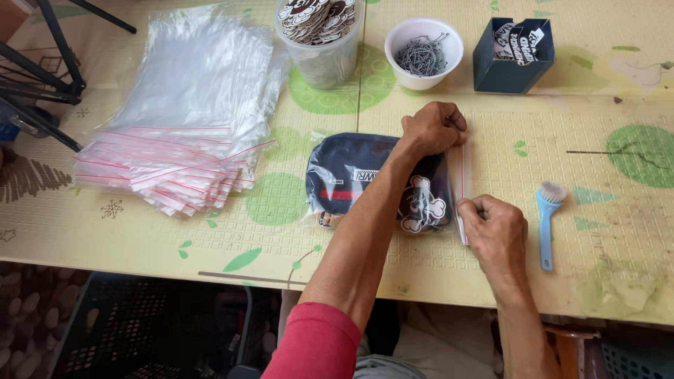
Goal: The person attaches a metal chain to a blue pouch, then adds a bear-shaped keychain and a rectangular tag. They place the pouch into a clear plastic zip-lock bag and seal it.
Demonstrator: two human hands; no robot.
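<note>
A clear zip bag [330, 184] lies flat on the yellow-green table mat [562, 140]. Inside it is a dark navy pouch [351, 158] with a white cartoon-shaped charm [421, 207]. The bag's red-lined zip seal [463, 175] runs along its right end. My left hand [434, 130] reaches across the bag and pinches the far end of the seal. My right hand [495, 231] pinches the near end of the same seal. Both hands' fingers are closed on the bag's edge.
A stack of clear zip bags [182, 119] lies at the left. At the back stand a clear tub of round badges [321, 35], a white bowl of ball chains [423, 52] and a dark blue box of cards [512, 52]. A blue brush [547, 217] lies right of my right hand. Black stand legs [42, 77] are at far left.
</note>
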